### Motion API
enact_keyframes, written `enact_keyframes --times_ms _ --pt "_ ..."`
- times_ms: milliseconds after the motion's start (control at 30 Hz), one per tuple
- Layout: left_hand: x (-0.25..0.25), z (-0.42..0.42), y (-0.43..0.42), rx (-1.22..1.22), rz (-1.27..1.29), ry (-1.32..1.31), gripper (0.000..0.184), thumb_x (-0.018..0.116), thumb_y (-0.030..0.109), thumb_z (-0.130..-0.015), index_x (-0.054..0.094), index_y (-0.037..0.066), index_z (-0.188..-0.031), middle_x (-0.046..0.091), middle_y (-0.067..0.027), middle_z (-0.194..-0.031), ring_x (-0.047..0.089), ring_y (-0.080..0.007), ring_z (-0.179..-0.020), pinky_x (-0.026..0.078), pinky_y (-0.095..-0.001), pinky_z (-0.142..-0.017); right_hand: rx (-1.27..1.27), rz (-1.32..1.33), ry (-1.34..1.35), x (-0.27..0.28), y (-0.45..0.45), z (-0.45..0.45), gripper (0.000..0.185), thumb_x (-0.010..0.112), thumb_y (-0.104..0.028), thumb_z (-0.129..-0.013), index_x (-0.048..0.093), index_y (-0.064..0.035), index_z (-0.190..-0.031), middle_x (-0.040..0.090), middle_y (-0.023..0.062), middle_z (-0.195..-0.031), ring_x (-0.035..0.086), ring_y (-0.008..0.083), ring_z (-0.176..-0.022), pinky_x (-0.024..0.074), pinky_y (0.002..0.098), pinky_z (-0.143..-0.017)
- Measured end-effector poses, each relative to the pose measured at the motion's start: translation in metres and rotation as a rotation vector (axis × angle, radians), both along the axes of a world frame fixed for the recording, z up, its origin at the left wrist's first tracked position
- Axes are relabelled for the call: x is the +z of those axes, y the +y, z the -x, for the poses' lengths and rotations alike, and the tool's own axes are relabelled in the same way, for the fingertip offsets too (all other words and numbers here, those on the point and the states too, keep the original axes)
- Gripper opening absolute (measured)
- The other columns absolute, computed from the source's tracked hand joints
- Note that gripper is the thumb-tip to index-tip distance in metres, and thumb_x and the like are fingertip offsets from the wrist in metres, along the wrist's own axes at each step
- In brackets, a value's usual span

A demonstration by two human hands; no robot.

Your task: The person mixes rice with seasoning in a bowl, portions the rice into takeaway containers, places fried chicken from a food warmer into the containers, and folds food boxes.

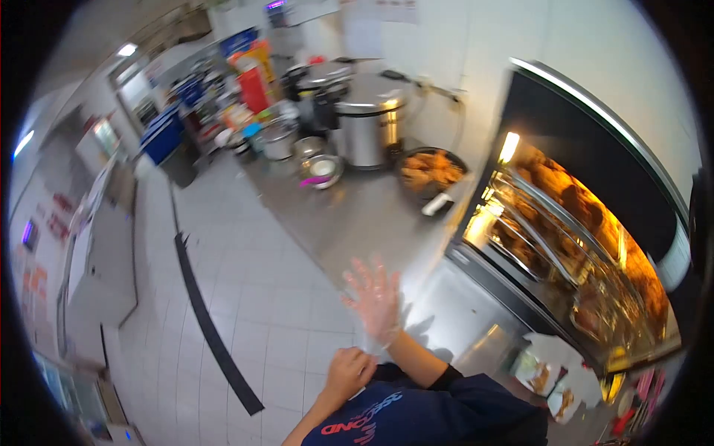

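A clear disposable plastic glove [380,311] covers my right hand [378,301], which is raised with its fingers spread and holds nothing. My left hand [351,375] is bare and sits just below, by the right wrist. Its fingers are curled closed at the loose cuff of the glove, though the exact grip is partly blurred. Both hands are in front of my dark blue shirt [439,416], beside the edge of the steel counter [331,227].
A lit glass-fronted oven [569,238] with browned meat on racks stands at right. On the counter are a dark pan [406,183] of fried pieces, a large steel pot [364,130] and bowls. Lower right lies a white board [587,372] with scraps. A black strip [212,334] crosses the tiled floor.
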State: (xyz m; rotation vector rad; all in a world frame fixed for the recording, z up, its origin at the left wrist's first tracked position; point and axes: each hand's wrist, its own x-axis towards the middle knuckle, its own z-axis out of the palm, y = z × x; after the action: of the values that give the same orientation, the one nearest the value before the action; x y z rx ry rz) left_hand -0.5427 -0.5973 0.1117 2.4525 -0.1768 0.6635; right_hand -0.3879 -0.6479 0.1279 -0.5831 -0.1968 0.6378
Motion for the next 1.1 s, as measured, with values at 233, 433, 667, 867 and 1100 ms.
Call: enact_keyframes --times_ms 233,433,667,867,1100 --pt "0.012 -0.094 0.105 -0.149 0.056 -0.195 0.017 0.071 0.009 -0.072 0.055 0.007 -0.068 0.05 -0.0043 -0.067 0.05 -0.0219 -0.06 0.039 -0.0325 -0.057 0.088 -0.24 -0.082 0.026 0.129 -0.062 0.085 0.014 -0.082 -0.078 0.003 -0.0339 -0.147 0.01 0.0091 -0.154 0.012 0.0338 -0.14 0.0037 0.0623 -0.107" --pt "0.006 -0.164 0.277 0.207 -0.078 -0.133 0.019 0.07 0.008 -0.07 0.051 0.008 -0.068 0.05 -0.0044 -0.068 0.049 -0.0207 -0.06 0.036 -0.0322 -0.056 -0.028 -0.222 -0.109 0.044 0.304 -0.148 0.092 0.018 -0.081 -0.079 0.008 -0.0206 -0.148 0.022 0.0174 -0.149 0.016 0.0314 -0.139 0.0032 0.0488 -0.113" --pt "0.002 -0.206 0.457 0.85 0.542 -0.347 0.019 0.067 0.003 -0.07 0.048 0.004 -0.065 0.054 -0.0102 -0.068 0.052 -0.0253 -0.062 0.042 -0.034 -0.059 0.021 -0.249 -0.38 0.047 0.512 -0.177 0.086 0.025 -0.07 -0.087 0.018 -0.0075 -0.145 0.034 0.0215 -0.141 0.024 0.0305 -0.137 0.0082 0.0419 -0.114" --pt "-0.021 -0.256 0.588 0.642 0.126 0.064 0.01 0.065 0.009 -0.077 0.057 0.003 -0.076 0.059 -0.011 -0.075 0.057 -0.0307 -0.071 0.045 -0.0395 -0.065 -0.071 -0.315 -0.55 0.045 0.649 -0.243 0.083 0.029 -0.07 -0.087 0.022 -0.0086 -0.143 0.031 0.0221 -0.143 0.024 0.0333 -0.136 0.009 0.0457 -0.112" --pt "-0.016 -0.396 0.739 -0.093 0.001 0.416 0.024 0.061 0.027 -0.086 0.058 0.006 -0.096 0.057 -0.0125 -0.098 0.059 -0.0331 -0.084 0.048 -0.0423 -0.072 -0.527 0.011 -0.979 0.074 0.746 -0.422 0.068 0.033 -0.058 -0.092 0.042 -0.0051 -0.133 0.043 0.0196 -0.135 0.039 0.0328 -0.128 0.0237 0.0459 -0.108"
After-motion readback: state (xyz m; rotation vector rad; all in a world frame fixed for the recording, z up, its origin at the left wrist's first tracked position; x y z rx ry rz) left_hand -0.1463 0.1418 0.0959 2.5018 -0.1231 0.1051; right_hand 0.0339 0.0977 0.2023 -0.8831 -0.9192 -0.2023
